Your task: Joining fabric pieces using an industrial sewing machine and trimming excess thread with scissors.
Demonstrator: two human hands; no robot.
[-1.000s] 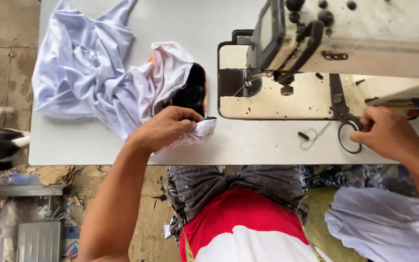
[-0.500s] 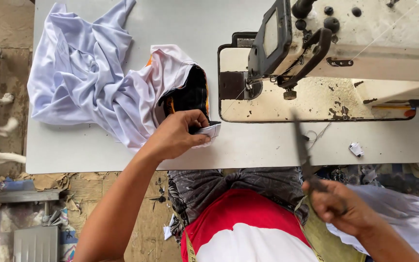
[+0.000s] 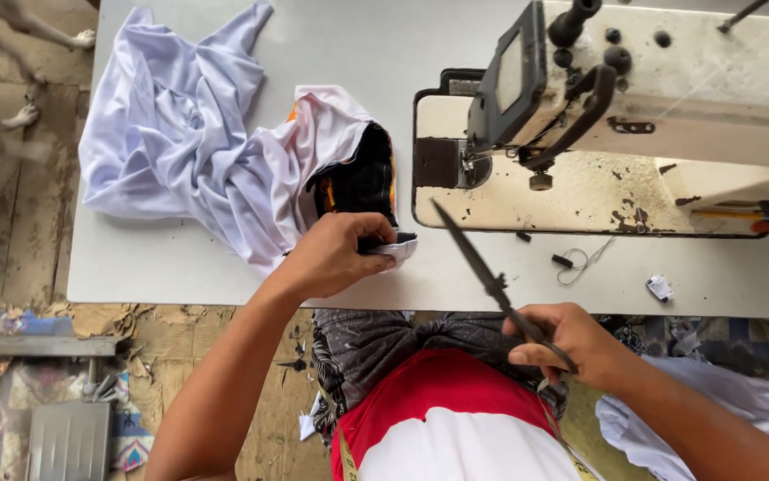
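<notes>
Two hands busy, head view | your left hand (image 3: pixel 335 254) pinches the white garment (image 3: pixel 215 165) edge, 9 o'clock of the sewing machine (image 3: pixel 634 116) | your right hand (image 3: pixel 571 343) grips closed scissors (image 3: pixel 491 281), blades toward 11 | trimming likely; next needs blades opened at the pinched edge.

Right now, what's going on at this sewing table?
A person sits at a white table with a worn sewing machine. The left hand pins down the edge of a white garment with black and orange trim, near the table's front edge. The right hand holds dark scissors, blades pointing up toward the machine and raised clear of the cloth. Thread scraps lie by the machine base.
</notes>
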